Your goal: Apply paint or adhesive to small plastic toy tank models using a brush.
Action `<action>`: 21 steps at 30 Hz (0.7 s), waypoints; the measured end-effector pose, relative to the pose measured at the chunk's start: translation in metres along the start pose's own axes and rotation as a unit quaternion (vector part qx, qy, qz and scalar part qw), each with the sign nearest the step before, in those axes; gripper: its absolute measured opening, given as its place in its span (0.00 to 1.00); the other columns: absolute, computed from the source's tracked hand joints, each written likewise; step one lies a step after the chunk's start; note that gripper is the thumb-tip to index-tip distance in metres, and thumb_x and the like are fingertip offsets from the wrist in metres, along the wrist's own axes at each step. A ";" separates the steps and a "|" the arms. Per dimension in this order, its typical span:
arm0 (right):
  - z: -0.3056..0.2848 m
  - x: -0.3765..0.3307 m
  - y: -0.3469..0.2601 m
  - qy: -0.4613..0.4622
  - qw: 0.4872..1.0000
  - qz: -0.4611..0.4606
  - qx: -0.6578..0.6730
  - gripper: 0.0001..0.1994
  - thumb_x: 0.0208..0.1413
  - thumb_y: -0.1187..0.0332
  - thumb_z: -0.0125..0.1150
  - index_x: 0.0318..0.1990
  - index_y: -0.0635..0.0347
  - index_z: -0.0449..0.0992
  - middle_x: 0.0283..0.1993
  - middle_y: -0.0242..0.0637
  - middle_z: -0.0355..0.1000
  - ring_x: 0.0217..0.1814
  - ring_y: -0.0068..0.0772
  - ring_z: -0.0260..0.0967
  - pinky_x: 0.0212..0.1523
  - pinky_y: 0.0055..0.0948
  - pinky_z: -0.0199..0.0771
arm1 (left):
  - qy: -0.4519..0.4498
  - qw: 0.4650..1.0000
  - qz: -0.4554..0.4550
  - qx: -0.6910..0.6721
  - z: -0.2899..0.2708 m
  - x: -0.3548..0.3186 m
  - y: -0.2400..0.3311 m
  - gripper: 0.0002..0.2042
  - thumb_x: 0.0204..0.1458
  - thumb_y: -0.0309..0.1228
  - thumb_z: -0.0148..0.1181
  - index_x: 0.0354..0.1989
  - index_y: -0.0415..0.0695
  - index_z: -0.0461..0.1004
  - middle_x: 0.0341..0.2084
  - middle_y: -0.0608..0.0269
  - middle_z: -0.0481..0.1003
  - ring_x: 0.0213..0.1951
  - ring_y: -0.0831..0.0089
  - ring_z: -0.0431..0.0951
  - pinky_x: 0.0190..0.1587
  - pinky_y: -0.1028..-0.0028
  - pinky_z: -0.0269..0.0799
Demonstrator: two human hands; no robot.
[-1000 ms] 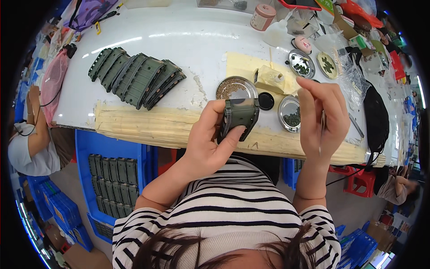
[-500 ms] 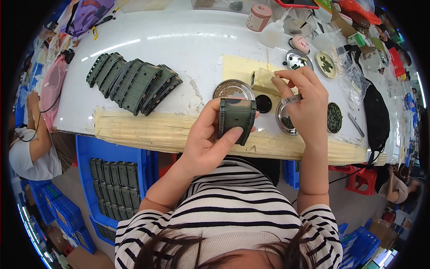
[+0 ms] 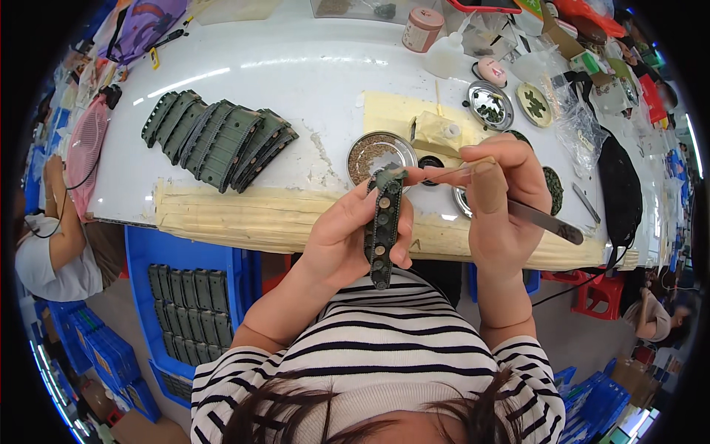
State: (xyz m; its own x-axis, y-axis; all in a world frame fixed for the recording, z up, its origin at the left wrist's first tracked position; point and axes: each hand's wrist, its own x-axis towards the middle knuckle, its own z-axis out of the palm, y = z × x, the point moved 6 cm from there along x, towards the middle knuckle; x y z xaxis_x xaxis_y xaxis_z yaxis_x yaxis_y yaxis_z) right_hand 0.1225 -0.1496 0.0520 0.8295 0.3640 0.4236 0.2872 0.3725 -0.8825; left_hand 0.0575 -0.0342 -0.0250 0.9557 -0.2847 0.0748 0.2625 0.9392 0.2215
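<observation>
My left hand [image 3: 333, 233] holds a green camouflage toy tank hull [image 3: 381, 233] on its side, a row of small round wheels and the toothed track edge facing up. In my right hand [image 3: 503, 222] is a pair of metal tweezers [image 3: 547, 222], pinched between thumb and fingers, a tan cover on the thumb. Their thin tips point left, close to the hull's far end; whether they grip a small part cannot be made out. Just beyond the hull stands a round dish of brown bits [image 3: 413, 146]. A black round cap [image 3: 430, 163] lies between the hands.
More green hulls [image 3: 229, 140] stand in a row at left. A blue crate [image 3: 140, 259] below holds several others. Beyond my hands are a yellow-wrapped block [image 3: 423, 135] with a white nozzle, a silver dish [image 3: 510, 117] and a cream dish [image 3: 549, 111]. Another metal tool [image 3: 588, 203] lies at right.
My left hand has turned the hull from its broad face onto its side. My right hand has come from the yellow-wrapped block down toward the hull, and the tweezers now show plainly.
</observation>
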 end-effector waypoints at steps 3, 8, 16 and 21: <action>0.002 -0.001 0.004 -0.014 0.999 0.028 -0.007 0.06 0.63 0.75 0.54 0.43 0.71 0.71 0.39 0.37 0.72 0.41 0.28 0.78 0.40 0.19 0.76 | 0.000 1.000 -0.001 -0.001 -0.002 -0.001 -0.001 0.23 0.66 0.37 0.42 0.64 0.35 0.55 0.33 0.55 0.72 0.29 0.68 0.77 0.38 0.67 0.80; 0.003 -0.002 0.009 0.000 0.999 0.027 -0.020 0.07 0.62 0.75 0.55 0.43 0.71 0.71 0.39 0.37 0.72 0.40 0.28 0.78 0.39 0.18 0.76 | 0.003 1.000 0.004 0.003 -0.003 -0.002 0.000 0.22 0.66 0.37 0.42 0.63 0.36 0.57 0.33 0.54 0.72 0.29 0.67 0.78 0.38 0.67 0.80; 0.003 -0.001 0.010 0.007 0.999 0.035 -0.037 0.07 0.62 0.75 0.55 0.43 0.70 0.71 0.39 0.37 0.72 0.39 0.27 0.78 0.38 0.18 0.76 | 0.010 1.000 -0.001 0.007 -0.004 -0.003 0.000 0.21 0.66 0.36 0.42 0.63 0.36 0.57 0.34 0.53 0.73 0.29 0.67 0.78 0.38 0.67 0.80; 0.003 -0.001 0.011 0.010 0.999 0.034 -0.035 0.07 0.62 0.75 0.55 0.43 0.70 0.71 0.39 0.37 0.72 0.39 0.27 0.78 0.38 0.18 0.76 | 0.006 1.000 -0.001 0.007 -0.005 -0.002 0.000 0.22 0.66 0.36 0.43 0.63 0.36 0.57 0.34 0.53 0.73 0.29 0.67 0.78 0.38 0.67 0.80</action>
State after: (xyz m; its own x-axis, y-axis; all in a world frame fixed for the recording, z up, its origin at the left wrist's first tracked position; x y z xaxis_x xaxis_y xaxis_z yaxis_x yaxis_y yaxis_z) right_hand 0.1235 -0.1427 0.0425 0.8571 0.3697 0.3587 0.2620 0.2867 -0.9215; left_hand 0.0561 -0.0328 -0.0305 0.9566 -0.2846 0.0621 0.2631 0.9358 0.2347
